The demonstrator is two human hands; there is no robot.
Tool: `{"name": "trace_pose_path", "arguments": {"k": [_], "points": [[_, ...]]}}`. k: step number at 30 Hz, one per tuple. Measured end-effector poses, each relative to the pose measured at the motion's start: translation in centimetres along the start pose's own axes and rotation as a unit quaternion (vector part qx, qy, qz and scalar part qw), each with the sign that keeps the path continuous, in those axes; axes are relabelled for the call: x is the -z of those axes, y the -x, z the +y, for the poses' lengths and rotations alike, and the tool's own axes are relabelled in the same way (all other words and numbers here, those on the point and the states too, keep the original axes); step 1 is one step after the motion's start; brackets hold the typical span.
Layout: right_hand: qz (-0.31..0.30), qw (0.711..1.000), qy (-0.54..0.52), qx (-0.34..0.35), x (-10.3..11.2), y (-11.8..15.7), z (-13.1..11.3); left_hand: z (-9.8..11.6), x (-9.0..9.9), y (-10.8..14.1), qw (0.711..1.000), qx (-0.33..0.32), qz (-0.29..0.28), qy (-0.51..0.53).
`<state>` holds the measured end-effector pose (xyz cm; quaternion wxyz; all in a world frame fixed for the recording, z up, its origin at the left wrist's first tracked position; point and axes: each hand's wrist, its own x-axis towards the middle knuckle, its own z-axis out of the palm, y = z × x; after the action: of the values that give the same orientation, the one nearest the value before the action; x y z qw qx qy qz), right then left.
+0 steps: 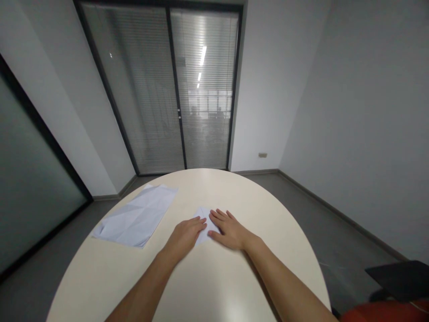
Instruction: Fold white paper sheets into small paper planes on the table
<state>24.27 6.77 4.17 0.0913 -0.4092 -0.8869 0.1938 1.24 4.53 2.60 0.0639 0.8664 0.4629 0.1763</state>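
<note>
A small folded piece of white paper (203, 237) lies on the round cream table (208, 277), partly covered by my hands. My left hand (187, 233) rests on its left side, fingers extended and lying close together over the edge. Over the paper's right side, my right hand (229, 230) is laid flat, palm down, with fingers and thumb spread. Neither hand has anything gripped. The parts of the paper under my fingers are hidden.
Creased white sheets (139, 217) lie at the table's left edge. A dark and red chair (398, 279) stands to the lower right of the table. Beyond the far edge are glass doors (208, 89) with blinds, and a white wall (362, 112) runs along the right.
</note>
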Motion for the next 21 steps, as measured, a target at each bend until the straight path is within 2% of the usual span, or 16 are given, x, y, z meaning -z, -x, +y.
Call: {"name": "trace_pose_path", "arguments": {"k": [7,21], "points": [[-0.006,1.000,0.000,-0.007,-0.1,0.0,0.7,-0.1,1.0,1.2,0.999,-0.030,-0.024,0.016],[0.025,0.999,0.009,0.024,-0.5,-0.3,1.6,-0.6,0.4,1.1,0.999,-0.034,-0.015,0.022]]}}
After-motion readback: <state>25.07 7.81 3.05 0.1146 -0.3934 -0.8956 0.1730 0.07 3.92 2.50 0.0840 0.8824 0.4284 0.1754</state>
